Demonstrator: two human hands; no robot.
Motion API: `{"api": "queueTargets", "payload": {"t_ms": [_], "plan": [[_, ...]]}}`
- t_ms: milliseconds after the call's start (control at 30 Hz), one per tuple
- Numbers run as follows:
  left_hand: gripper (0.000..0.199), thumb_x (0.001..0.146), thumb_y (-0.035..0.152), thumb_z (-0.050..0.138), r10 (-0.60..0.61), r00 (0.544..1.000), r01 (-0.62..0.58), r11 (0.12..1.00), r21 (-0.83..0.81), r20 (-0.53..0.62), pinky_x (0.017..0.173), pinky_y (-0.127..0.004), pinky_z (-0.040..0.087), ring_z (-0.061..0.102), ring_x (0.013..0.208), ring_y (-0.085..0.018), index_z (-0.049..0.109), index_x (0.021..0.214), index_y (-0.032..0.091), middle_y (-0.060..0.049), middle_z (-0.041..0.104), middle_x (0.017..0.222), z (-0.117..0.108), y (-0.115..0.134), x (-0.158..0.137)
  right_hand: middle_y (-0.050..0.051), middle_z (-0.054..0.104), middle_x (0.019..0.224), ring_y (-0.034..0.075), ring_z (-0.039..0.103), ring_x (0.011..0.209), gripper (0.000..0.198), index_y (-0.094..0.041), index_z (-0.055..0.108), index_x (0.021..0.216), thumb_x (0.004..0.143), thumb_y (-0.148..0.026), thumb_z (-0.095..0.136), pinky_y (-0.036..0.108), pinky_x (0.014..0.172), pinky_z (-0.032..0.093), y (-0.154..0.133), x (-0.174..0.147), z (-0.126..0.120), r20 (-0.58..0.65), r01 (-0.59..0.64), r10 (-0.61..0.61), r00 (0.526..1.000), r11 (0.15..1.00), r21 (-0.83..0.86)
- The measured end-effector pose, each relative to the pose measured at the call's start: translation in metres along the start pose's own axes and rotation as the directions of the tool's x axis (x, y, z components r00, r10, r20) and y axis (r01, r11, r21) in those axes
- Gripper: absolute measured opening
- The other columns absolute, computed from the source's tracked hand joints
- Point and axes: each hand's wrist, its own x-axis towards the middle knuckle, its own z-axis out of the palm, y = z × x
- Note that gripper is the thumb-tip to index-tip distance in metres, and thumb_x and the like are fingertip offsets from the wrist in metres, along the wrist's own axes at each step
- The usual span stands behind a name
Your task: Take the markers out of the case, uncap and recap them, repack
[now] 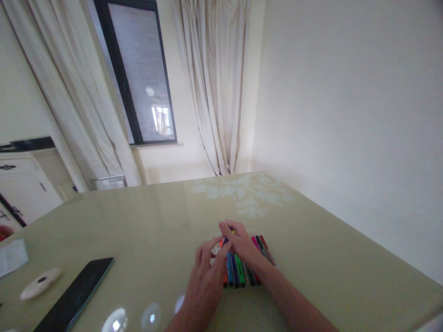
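A row of coloured markers (240, 271) lies side by side on the table, with blue, green, black, pink and dark red ones showing. Just above the row my two hands meet. My right hand (240, 240) is closed around a dark purple marker (225, 240), most of which the fingers cover. My left hand (206, 269) comes in from the left with curved fingers, its thumb and index fingertip pinched at the same marker. A bit of yellow shows between the right fingers. Both hands hide the middle and far ends of several markers in the row.
The glossy greenish table (145, 230) reaches to the curtain (218, 83) and the wall. On the left are a black tablet or phone (76, 295), a pale oval object with a dark spot (40, 283) and a white cloth or paper (13, 256). Lamp reflections shine near the front edge.
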Motion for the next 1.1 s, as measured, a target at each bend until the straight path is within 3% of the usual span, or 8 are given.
{"api": "queueTargets", "payload": {"t_ms": [167,233,333,433,567,833,967,1100], "plan": [[0.048,0.103,0.013,0.031,-0.271,0.954,0.281,0.958,-0.065,0.125,0.102,-0.040,0.055,0.067,0.121,-0.022,0.046,0.147,0.025,-0.012,0.066,0.135,-0.010,-0.026,0.007,0.003,0.067,0.088,0.017,0.066,0.068,0.047,-0.020,0.063,0.105,0.097,-0.064,0.049,0.028,0.064,0.052,0.003,-0.002,0.002,0.082,-0.073,0.062,0.995,0.987,0.141],[0.046,0.103,0.014,0.029,-0.395,0.915,0.396,0.918,0.005,0.082,0.104,-0.042,0.053,0.064,0.125,-0.024,0.045,0.145,0.020,-0.015,0.062,0.141,-0.021,-0.042,0.009,0.006,0.070,0.102,0.017,0.068,0.077,0.042,-0.019,0.064,0.117,0.101,-0.055,0.047,0.031,0.074,0.052,0.006,0.000,-0.001,-0.003,-0.032,0.032,0.999,0.999,-0.001],[0.046,0.101,0.010,0.027,-0.506,0.862,0.490,0.848,0.200,0.037,0.104,-0.042,0.051,0.065,0.123,-0.025,0.047,0.142,0.014,-0.018,0.064,0.137,-0.037,-0.066,0.007,0.007,0.071,0.094,0.019,0.066,0.085,0.033,-0.018,0.069,0.102,0.105,-0.037,0.043,0.031,0.080,0.048,0.012,0.000,-0.005,-0.049,0.008,-0.029,0.998,0.924,-0.383],[0.042,0.100,0.012,0.030,-0.568,0.822,0.508,0.765,0.396,0.043,0.099,-0.042,0.051,0.068,0.113,-0.027,0.053,0.136,0.012,-0.018,0.069,0.122,-0.046,-0.081,0.001,0.007,0.070,0.090,0.020,0.063,0.090,0.034,-0.018,0.069,0.088,0.107,-0.029,0.042,0.031,0.083,0.044,0.016,-0.004,-0.004,0.031,0.061,-0.054,0.998,0.759,-0.648],[0.040,0.103,0.023,0.035,-0.615,0.787,0.521,0.701,0.487,0.043,0.093,-0.043,0.051,0.069,0.105,-0.030,0.053,0.135,0.009,-0.019,0.067,0.118,-0.050,-0.086,-0.002,0.007,0.069,0.097,0.021,0.061,0.098,0.030,-0.020,0.069,0.091,0.107,-0.031,0.047,0.032,0.089,0.043,0.016,-0.008,0.001,0.154,0.181,-0.097,0.983,0.608,-0.773],[0.028,0.102,0.029,0.043,-0.673,0.736,0.547,0.649,0.529,0.065,0.090,-0.039,0.050,0.066,0.108,-0.030,0.065,0.114,0.015,-0.014,0.068,0.115,-0.064,-0.086,0.000,0.008,0.068,0.101,0.022,0.060,0.100,0.030,-0.018,0.069,0.095,0.107,-0.037,0.049,0.033,0.091,0.043,0.013,-0.005,0.002,0.161,0.176,-0.077,0.984,0.590,-0.788],[0.032,0.102,0.029,0.044,-0.616,0.788,0.522,0.672,0.525,0.006,0.089,-0.044,0.051,0.064,0.109,-0.033,0.066,0.118,0.013,-0.017,0.067,0.117,-0.062,-0.078,0.004,0.008,0.069,0.102,0.021,0.061,0.100,0.034,-0.018,0.070,0.096,0.107,-0.042,0.048,0.032,0.091,0.043,0.013,-0.003,0.000,0.181,0.192,-0.082,0.980,0.620,-0.761],[0.031,0.103,0.033,0.046,-0.328,0.937,0.297,0.929,0.220,0.122,0.103,-0.043,0.047,0.062,0.116,-0.027,0.067,0.122,0.020,-0.012,0.068,0.122,-0.046,-0.050,0.010,0.009,0.070,0.100,0.022,0.061,0.100,0.037,-0.019,0.071,0.094,0.108,-0.041,0.046,0.033,0.091,0.042,0.011,-0.004,0.002,0.160,0.174,-0.077,0.984,0.589,-0.789]]}}
